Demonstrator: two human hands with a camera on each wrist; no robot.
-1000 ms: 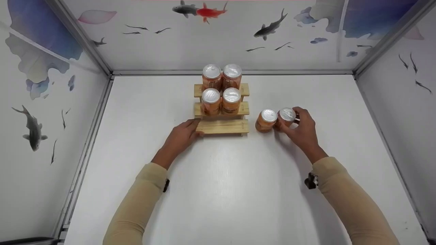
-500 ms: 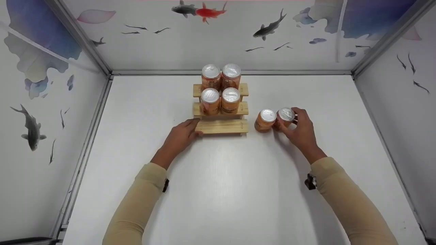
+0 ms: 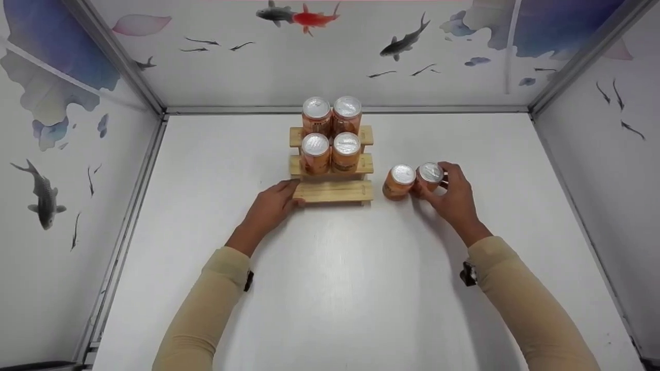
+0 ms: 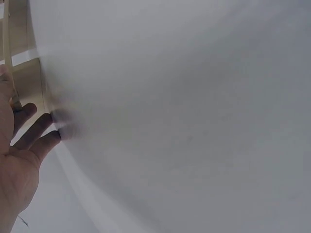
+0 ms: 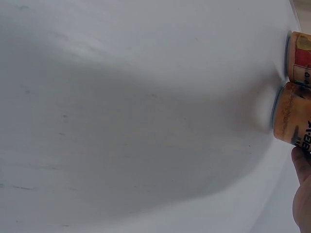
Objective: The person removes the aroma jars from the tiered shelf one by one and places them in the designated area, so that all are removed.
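In the head view, a three-step wooden stand (image 3: 335, 192) rises toward the back wall. My left hand (image 3: 270, 207) grips the left end of its bare lowest step. The left wrist view has the fingers (image 4: 41, 133) bent by that wooden end. To the right of the stand, two orange cans with silver lids stand upright side by side on the table. My right hand (image 3: 458, 198) holds the right-hand can (image 3: 430, 173), thumb in front and fingers behind. The left-hand can (image 3: 399, 183) is close against it. Both can bases show at the right wrist view's edge.
Two matching cans (image 3: 331, 153) occupy the middle step, and two more (image 3: 331, 116) the top step. White panels printed with fish and flowers wall the white table (image 3: 330, 288) at the back and sides, framed by metal rails (image 3: 247, 110).
The head view has shifted slightly, so everything appears a little farther left. Both hands, the stand and the cans keep their places relative to each other.
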